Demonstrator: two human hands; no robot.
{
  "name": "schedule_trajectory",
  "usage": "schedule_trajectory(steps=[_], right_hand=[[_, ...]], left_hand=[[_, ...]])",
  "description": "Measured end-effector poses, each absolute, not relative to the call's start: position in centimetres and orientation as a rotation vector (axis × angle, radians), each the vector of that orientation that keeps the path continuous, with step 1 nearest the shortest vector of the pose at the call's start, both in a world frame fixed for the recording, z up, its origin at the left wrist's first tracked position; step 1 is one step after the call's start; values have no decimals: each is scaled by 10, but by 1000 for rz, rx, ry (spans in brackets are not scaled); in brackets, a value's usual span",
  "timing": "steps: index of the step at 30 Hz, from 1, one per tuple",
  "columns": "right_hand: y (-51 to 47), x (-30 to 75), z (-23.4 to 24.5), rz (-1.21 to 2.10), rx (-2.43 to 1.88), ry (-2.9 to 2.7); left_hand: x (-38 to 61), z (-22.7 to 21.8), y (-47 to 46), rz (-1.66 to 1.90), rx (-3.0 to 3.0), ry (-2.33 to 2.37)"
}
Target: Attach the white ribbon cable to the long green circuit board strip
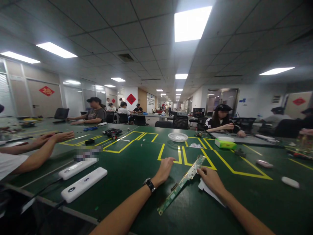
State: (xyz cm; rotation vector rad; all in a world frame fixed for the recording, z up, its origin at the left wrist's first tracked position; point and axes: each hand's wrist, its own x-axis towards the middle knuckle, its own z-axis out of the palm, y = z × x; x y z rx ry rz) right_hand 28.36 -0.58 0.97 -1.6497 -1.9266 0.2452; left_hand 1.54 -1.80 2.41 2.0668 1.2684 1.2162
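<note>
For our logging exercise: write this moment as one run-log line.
left hand: resting on green table | right hand: over white cloth, touching circuit board strip

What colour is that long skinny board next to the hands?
Green, a long circuit board lying on the darker green table. The head view shows it.

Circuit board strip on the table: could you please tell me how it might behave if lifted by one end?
The board is long, narrow and thin, so it would probably feel light and sag slightly. Lying flat on the table, it should slide, not roll.
</note>
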Motion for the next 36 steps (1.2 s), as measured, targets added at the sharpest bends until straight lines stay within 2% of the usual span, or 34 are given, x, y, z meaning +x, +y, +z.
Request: schedule_trajectory(steps=[7,15,22,30,36], right_hand=[[1,315,11,-21,-1887,-1960],[2,314,12,29,-1376,-2401],[6,322,6,-139,-1700,-2260],[3,318,15,-275,-1733,-2278],[-2,315,14,-140,-1722,-2341]], left_hand=[[21,25,-23,1238,2112,1261],[23,20,-23,1230,2178,1218],[24,20,-27,1182,2277,1177],[23,21,-28,1180,2334,1152],[23,25,-31,1200,2342,1143]])
